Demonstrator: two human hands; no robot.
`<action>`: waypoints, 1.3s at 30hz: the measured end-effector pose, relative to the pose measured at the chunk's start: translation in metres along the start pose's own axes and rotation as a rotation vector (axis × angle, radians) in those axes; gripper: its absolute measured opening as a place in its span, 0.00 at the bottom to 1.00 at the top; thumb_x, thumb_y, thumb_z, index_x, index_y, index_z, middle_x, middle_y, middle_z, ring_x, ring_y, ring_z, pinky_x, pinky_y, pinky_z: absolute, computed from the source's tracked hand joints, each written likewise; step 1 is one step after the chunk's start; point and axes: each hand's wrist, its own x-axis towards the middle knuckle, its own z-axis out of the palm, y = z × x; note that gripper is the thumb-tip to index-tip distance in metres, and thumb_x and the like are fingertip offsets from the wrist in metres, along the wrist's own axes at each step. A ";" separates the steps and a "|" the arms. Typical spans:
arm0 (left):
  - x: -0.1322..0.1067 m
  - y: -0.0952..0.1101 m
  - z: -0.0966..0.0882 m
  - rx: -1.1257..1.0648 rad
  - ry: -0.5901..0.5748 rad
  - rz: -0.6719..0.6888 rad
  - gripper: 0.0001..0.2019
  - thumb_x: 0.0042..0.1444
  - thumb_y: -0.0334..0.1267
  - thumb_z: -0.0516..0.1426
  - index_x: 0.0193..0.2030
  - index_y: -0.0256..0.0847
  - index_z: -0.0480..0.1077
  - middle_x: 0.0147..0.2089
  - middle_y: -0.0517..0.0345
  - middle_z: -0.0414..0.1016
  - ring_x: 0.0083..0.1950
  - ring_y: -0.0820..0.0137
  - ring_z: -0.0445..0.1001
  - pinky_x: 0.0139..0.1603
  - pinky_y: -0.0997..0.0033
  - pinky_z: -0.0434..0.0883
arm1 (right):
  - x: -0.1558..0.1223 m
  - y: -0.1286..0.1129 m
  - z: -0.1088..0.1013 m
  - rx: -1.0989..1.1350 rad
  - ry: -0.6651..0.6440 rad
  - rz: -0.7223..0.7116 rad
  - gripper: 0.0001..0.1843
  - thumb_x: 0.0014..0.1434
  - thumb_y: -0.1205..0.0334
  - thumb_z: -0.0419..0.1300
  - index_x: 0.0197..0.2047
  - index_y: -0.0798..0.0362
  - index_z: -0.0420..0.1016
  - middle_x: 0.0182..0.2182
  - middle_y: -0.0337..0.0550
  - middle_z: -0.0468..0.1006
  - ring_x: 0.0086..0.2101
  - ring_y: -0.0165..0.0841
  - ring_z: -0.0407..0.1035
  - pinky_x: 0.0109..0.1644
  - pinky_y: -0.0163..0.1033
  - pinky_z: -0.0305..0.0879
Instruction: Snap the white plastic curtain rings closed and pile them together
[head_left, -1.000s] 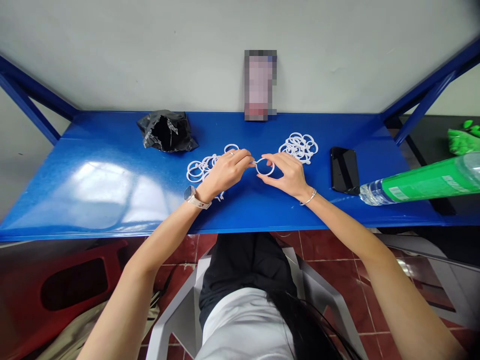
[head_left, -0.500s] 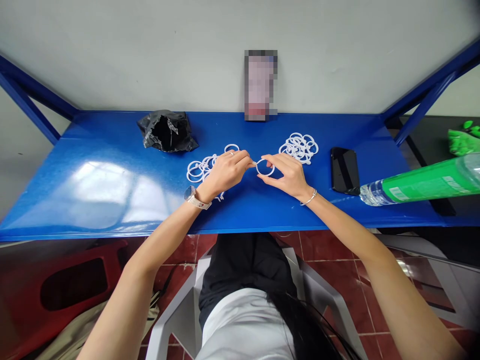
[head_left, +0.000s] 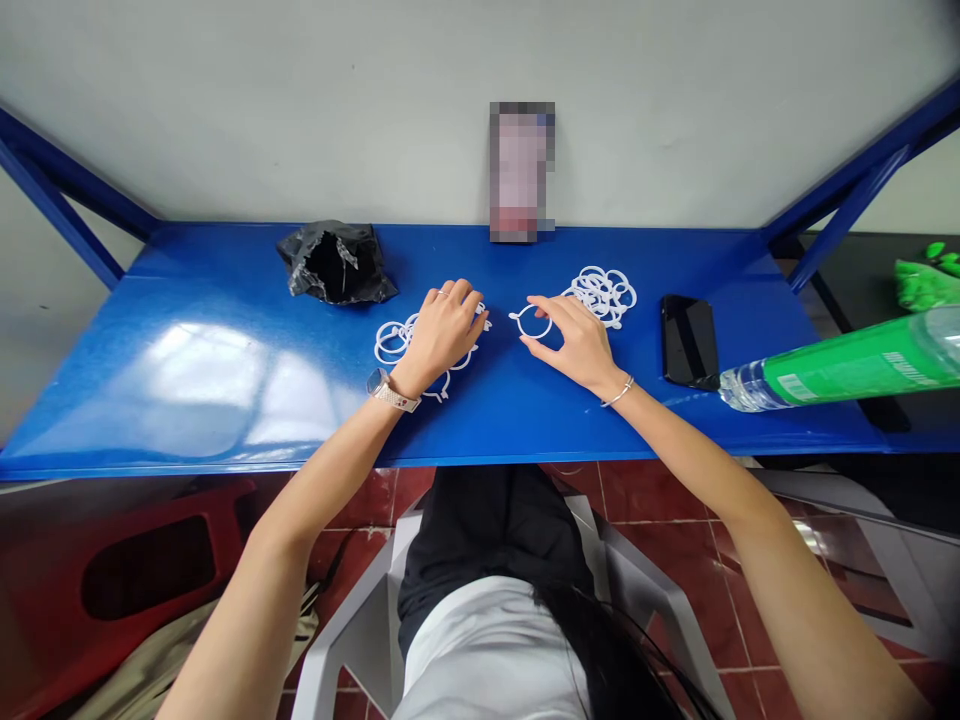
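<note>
Between the thumb and fingers of my right hand (head_left: 577,345) is a white plastic ring (head_left: 523,331), held upright above the blue table (head_left: 315,400); a small knob sticks out on its left side. My left hand (head_left: 448,325) reaches over a loose group of similar white rings (head_left: 390,345), its fingers bent and somewhat apart, covering part of the group. Whether its fingertips touch a ring is hidden. Just beyond my right hand lies a second heap of white rings (head_left: 604,290), overlapping one another.
A crumpled black plastic bag (head_left: 337,265) sits at the back left, its mouth open. A blurred-out upright object (head_left: 521,170) leans on the wall. To the right are a black phone (head_left: 688,340) and a green-labelled bottle (head_left: 840,360). Blue frame bars (head_left: 855,165) edge the table.
My left hand has let go of the ring's knob and moved left onto the left group of rings. My right hand keeps the ring, almost in the same place.
</note>
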 end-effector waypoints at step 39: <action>-0.003 0.008 -0.001 -0.160 0.141 0.195 0.12 0.69 0.32 0.46 0.52 0.39 0.68 0.42 0.48 0.76 0.43 0.61 0.74 0.42 0.63 0.67 | 0.000 0.044 -0.013 -0.332 0.106 0.270 0.27 0.66 0.52 0.53 0.63 0.57 0.65 0.55 0.62 0.73 0.54 0.58 0.67 0.54 0.66 0.65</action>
